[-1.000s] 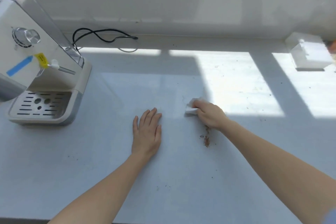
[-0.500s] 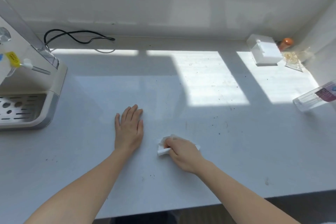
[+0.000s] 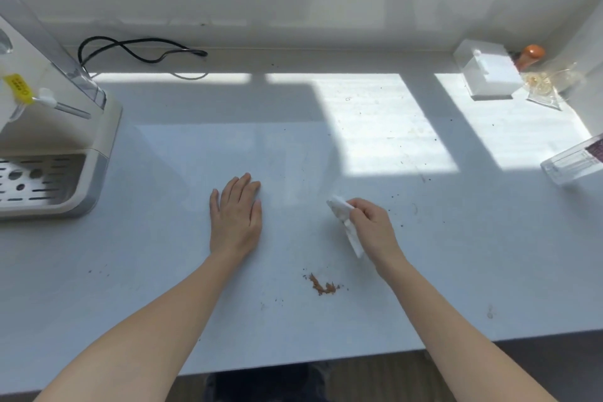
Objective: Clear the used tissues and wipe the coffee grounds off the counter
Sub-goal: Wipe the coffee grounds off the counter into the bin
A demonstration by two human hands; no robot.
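- head cam, only view i've got; my right hand (image 3: pixel 372 228) is pinched shut around a folded white tissue (image 3: pixel 346 222), thumb + fingers curled on it, tissue edge down at the counter (image 3: pixel 163 271) as far as i can tell
- left hand (image 3: pixel 236 215) is flat on the counter, palm down, fingers together, holding nothing; just bracing imo
- coffee grounds (image 3: pixel 321 285) sit in a small brown clump nearer me than the tissue, close to the front edge, not touching tissue or either hand; loose dark specks scattered around it + more out right and up in the sunlit patch
- step in hand: wiping stage, mid-sweep i'd say; no other loose tissues on the counter that i can see, so that part looks done or out of view
- next move prob needs the tissue brought back behind the clump, pressed flat, then gathered in rather than pushed off the edge; the specks need extra passes
- containers: white box (image 3: pixel 489 72) back right, looks closed, contents not visible; clear crinkly bag (image 3: pixel 548 85) beside it w/ something pale yellowish inside, can't tell what; clear box (image 3: pixel 574 160) at far right edge w/ a purple label, contents unclear
- coffee machine (image 3: pixel 58 127) far left, drip tray has nothing on it; black cable (image 3: pixel 140 49) along the back wall
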